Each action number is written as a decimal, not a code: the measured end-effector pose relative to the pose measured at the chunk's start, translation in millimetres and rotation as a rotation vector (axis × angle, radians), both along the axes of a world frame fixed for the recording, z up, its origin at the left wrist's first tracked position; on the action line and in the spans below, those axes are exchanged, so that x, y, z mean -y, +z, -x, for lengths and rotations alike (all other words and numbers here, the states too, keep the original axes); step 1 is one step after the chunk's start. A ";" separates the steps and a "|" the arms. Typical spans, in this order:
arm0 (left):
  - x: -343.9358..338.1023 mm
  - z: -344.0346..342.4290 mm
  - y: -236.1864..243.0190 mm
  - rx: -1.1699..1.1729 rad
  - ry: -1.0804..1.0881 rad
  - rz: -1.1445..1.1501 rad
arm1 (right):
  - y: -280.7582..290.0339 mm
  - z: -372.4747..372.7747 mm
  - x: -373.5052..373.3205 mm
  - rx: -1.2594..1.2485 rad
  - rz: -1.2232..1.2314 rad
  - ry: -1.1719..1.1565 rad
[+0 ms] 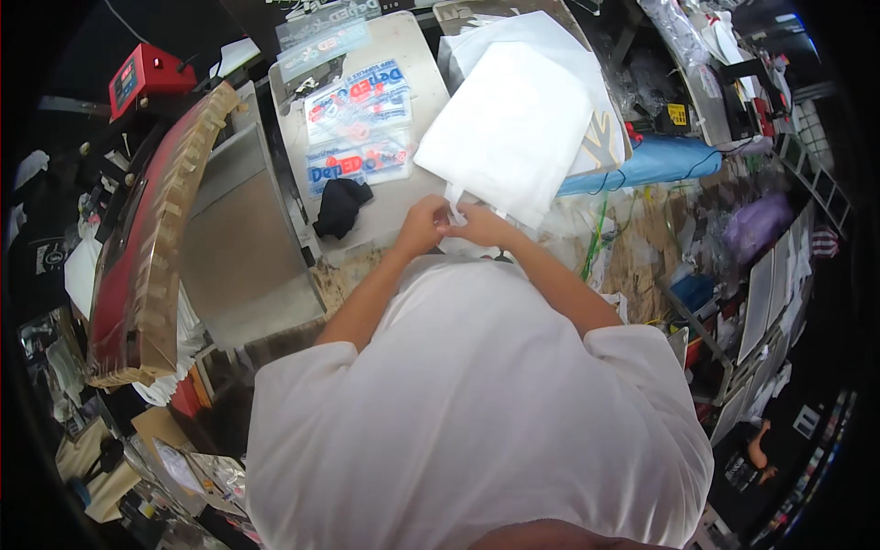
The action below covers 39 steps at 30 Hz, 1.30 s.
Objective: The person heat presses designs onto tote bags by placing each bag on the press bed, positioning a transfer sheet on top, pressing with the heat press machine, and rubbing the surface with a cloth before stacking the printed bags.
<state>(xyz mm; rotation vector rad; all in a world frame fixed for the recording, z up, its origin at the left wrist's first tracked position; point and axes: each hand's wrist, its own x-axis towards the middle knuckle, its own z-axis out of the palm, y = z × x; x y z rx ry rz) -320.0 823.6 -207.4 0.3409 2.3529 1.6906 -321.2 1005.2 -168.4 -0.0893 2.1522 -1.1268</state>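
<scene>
Working a white strap [456,196] of the white bag [510,121], both hands together just off the bag's near edge. Bag lies flat on the right board [600,139], over a white sheet [527,29], its near end reaching past the board's near edge. Right hand [478,226]: grip looks closed, strap pinched between thumb and fingers. Left hand [423,225]: fingers curled in against the strap; can't tell whether that grip is closed on it, contact hidden.

To do this well, I'd judge: handle the strap by fingertips, pull lightly, since a hard tug would probably drag the bag toward the near edge and wrinkle its smooth face. Straighten any twist before letting go. Elbows clear of the left board [420,87]: black cloth [342,207] at its near left corner, printed clear films [359,163] up its left edge, likely easy to knock.
</scene>
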 end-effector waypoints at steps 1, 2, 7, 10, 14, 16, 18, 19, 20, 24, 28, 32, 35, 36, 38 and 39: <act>4.3 4.0 -5.7 0.047 -0.006 -0.009 | 0.5 -3.7 4.0 0.003 -0.003 0.009; 8.6 7.6 -11.2 0.051 -0.001 -0.013 | 1.1 -6.5 7.1 0.013 -0.003 -0.085; 29.4 36.6 -33.0 0.140 0.223 -0.024 | 8.1 -11.7 12.7 0.281 0.019 -0.286; 29.6 55.8 -34.0 0.409 0.274 -0.123 | 28.3 -20.6 17.1 0.100 -0.142 -0.108; 24.4 66.5 -12.1 0.803 0.383 -0.317 | 55.4 -49.8 33.2 -0.147 -0.278 -0.091; 30.2 63.3 -24.9 0.743 0.421 -0.337 | 75.7 -60.6 43.1 -0.157 -0.325 -0.059; 21.5 69.1 -9.4 0.729 0.421 -0.209 | 83.8 -80.4 47.8 -0.209 -0.371 -0.039; 26.0 72.4 -12.6 0.716 0.406 -0.207 | 86.3 -88.1 49.0 -0.221 -0.372 -0.055; 35.4 81.1 -16.6 0.866 0.356 -0.439 | 88.0 -96.3 49.9 -0.169 -0.343 0.019; 24.2 72.5 -1.2 0.945 0.000 -0.259 | 69.9 -138.5 44.5 -0.137 -0.349 0.111; 26.0 47.6 -24.8 0.750 -0.103 -0.011 | 75.1 -189.7 48.9 -0.181 -0.243 0.052; 12.0 4.0 -3.8 0.677 -0.136 -0.200 | 49.8 -236.6 40.2 -0.050 -0.066 -0.151; 6.9 -22.7 21.3 0.427 -0.215 -0.165 | -31.1 -273.3 36.2 0.138 0.415 -0.769; 5.9 -32.7 37.5 0.397 -0.259 -0.190 | -33.4 -278.2 34.7 0.131 0.426 -0.778; 8.7 -49.6 69.8 0.358 -0.299 -0.215 | -34.4 -281.6 28.7 -0.216 0.138 -0.935; 10.8 -57.0 84.5 0.345 -0.365 -0.186 | -37.2 -281.6 21.8 -0.224 0.141 -0.934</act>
